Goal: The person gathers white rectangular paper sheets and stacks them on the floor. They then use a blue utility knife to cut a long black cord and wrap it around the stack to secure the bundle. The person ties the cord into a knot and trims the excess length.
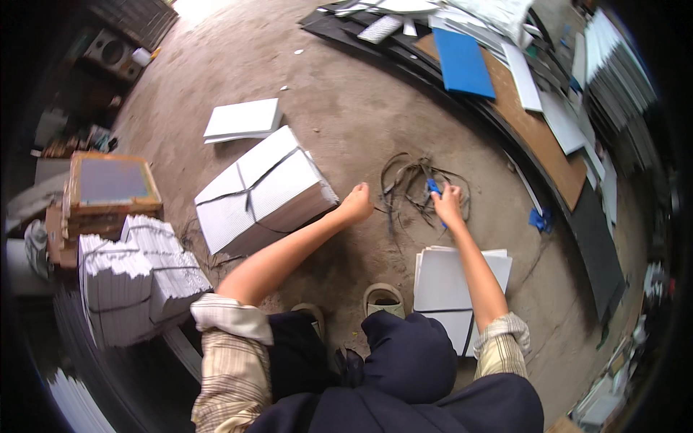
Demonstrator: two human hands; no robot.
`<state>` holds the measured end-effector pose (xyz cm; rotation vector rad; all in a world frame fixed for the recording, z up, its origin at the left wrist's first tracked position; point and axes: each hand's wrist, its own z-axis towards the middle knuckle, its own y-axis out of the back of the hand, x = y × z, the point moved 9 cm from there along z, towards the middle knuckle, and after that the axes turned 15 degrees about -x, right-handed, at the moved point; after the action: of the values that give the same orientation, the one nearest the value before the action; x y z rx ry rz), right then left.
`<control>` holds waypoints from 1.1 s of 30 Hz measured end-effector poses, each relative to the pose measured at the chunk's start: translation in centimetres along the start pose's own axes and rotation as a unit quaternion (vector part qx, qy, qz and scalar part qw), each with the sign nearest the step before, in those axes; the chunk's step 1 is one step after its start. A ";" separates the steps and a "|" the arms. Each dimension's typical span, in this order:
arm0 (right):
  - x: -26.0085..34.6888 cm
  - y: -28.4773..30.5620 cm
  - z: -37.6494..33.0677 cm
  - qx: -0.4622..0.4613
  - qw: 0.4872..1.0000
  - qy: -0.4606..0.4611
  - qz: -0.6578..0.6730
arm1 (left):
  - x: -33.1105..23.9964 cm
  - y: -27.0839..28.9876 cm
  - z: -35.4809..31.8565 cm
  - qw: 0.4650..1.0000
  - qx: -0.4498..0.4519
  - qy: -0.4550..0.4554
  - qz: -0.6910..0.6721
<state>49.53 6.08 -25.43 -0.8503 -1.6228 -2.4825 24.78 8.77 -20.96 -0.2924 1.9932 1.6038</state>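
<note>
My right hand [449,205] is closed round a slim blue tool [434,186] that looks like a utility knife. It is over a loose tangle of dark straps [406,180] on the floor. To its left, my left hand [357,204] is closed beside the end of a bundle of white corrugated sheets [253,189]; whatever it may pinch is hidden. Dark strapping crosses that bundle both ways and knots on top. Below my right forearm lies a stack of white sheets [444,281] with a dark strap across it.
A smaller white stack [242,120] lies beyond the bundle. At left are strapped white bundles [119,285] and a wooden frame [112,184]. Long black boards [577,238] with a blue panel [464,63] curve along the right. My sandalled feet [384,297] are between the stacks.
</note>
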 end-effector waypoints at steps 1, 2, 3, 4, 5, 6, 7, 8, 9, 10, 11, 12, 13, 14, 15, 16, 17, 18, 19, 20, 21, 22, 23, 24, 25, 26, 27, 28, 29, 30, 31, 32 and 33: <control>1.3 2.5 1.5 -0.037 0.999 0.021 0.013 | -3.6 3.6 -1.1 0.996 0.020 -0.071 -0.056; 3.8 5.3 3.1 -0.074 0.996 0.045 0.035 | -5.6 7.7 -2.2 0.989 0.036 -0.070 -0.126; 7.8 7.5 4.5 -0.055 0.990 0.067 0.115 | -7.0 11.7 -3.5 0.977 0.049 -0.067 -0.195; 13.3 9.9 5.6 -0.031 0.976 0.090 0.196 | -6.5 16.7 -4.9 0.980 -0.046 -0.078 -0.176; 18.4 12.1 6.2 -0.007 0.957 0.112 0.269 | -4.4 20.5 -5.9 0.974 -0.136 -0.076 -0.163; 23.5 13.1 5.8 0.027 0.942 0.160 0.295 | -2.5 24.5 -7.0 0.965 -0.229 -0.075 -0.106; 28.1 13.1 5.0 0.089 0.916 0.195 0.340 | 0.5 27.2 -8.0 0.950 -0.297 -0.060 -0.082; 32.3 12.0 3.2 0.132 0.889 0.256 0.357 | 3.8 29.0 -9.0 0.934 -0.343 -0.074 0.068; 36.0 10.8 1.2 0.178 0.855 0.313 0.372 | 7.5 29.8 -9.9 0.926 -0.349 -0.046 0.133; 38.4 9.1 -0.4 0.189 0.843 0.345 0.367 | 9.6 30.0 -10.6 0.926 -0.338 -0.036 0.164; 40.4 7.1 -2.2 0.198 0.829 0.376 0.362 | 11.2 30.0 -10.9 0.924 -0.342 -0.043 0.165; 42.2 5.3 -4.0 0.214 0.814 0.407 0.355 | 12.7 29.9 -11.3 0.924 -0.343 -0.045 0.162; 43.4 4.6 -4.8 0.185 0.822 0.428 0.326 | 13.6 29.9 -11.4 0.924 -0.344 -0.046 0.164; 44.5 4.0 -5.5 0.155 0.828 0.449 0.298 | 14.3 29.8 -11.3 0.923 -0.344 -0.048 0.166; 45.2 3.3 -6.1 0.125 0.834 0.467 0.266 | 14.6 29.3 -10.9 0.924 -0.342 -0.053 0.164; 45.9 2.8 -6.5 0.121 0.842 0.462 0.251 | 13.9 29.3 -11.1 0.908 -0.364 -0.099 0.182; 46.3 2.6 -6.8 0.117 0.851 0.456 0.234 | 14.2 29.3 -11.2 0.912 -0.359 -0.102 0.169; 46.7 2.4 -7.0 0.112 0.859 0.449 0.216 | 14.6 29.2 -11.2 0.916 -0.353 -0.106 0.155; 47.1 2.5 -7.3 0.099 0.856 0.458 0.218 | 14.9 29.4 -11.2 0.923 -0.347 -0.093 0.141; 47.4 2.2 -7.6 0.093 0.856 0.471 0.192 | 15.0 29.4 -11.5 0.929 -0.340 -0.081 0.126; 48.0 2.0 -8.0 0.086 0.853 0.487 0.169 | 15.3 29.6 -11.8 0.933 -0.334 -0.065 0.115; 48.5 1.9 -8.3 0.079 0.849 0.502 0.146 | 16.3 29.9 -11.7 0.941 -0.338 -0.026 0.012; 49.0 1.9 -8.6 0.074 0.845 0.515 0.120 | 16.9 30.1 -11.6 0.936 -0.340 0.013 -0.091; 49.2 1.7 -8.6 0.085 0.845 0.513 0.120 | 17.6 30.2 -11.6 0.920 -0.336 0.054 -0.193; 49.6 1.7 -8.2 0.091 0.845 0.513 0.122 | 17.8 30.3 -11.2 0.906 -0.332 0.058 -0.258; 50.0 1.9 -7.8 0.097 0.844 0.513 0.124 | 17.6 30.7 -11.2 0.903 -0.339 0.050 -0.261; 50.4 2.8 -7.0 0.090 0.847 0.499 0.163 | 16.9 31.1 -11.4 0.900 -0.342 0.043 -0.266; 50.8 3.8 -6.3 0.096 0.848 0.488 0.184 | 15.9 32.1 -11.7 0.897 -0.349 0.037 -0.269; 51.0 5.2 -5.7 0.101 0.848 0.478 0.206 | 14.3 33.8 -12.4 0.901 -0.379 -0.012 -0.209; 52.0 7.3 -5.1 0.111 0.848 0.466 0.228 | 11.6 36.3 -13.7 0.912 -0.397 -0.060 -0.080; 53.3 9.8 -4.3 0.102 0.841 0.468 0.254 | 11.5 38.1 -15.0 0.904 -0.423 -0.034 -0.057; 54.6 11.9 -4.0 0.105 0.836 0.474 0.255 | 11.3 39.9 -16.4 0.893 -0.449 -0.006 -0.033; 57.0 15.0 -3.5 0.102 0.830 0.483 0.258 | 9.9 42.5 -17.9 0.881 -0.473 0.010 -0.028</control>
<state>4.90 10.30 12.94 0.0645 -1.0433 -1.7791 -9.57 4.56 11.11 -0.7115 1.0363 2.4243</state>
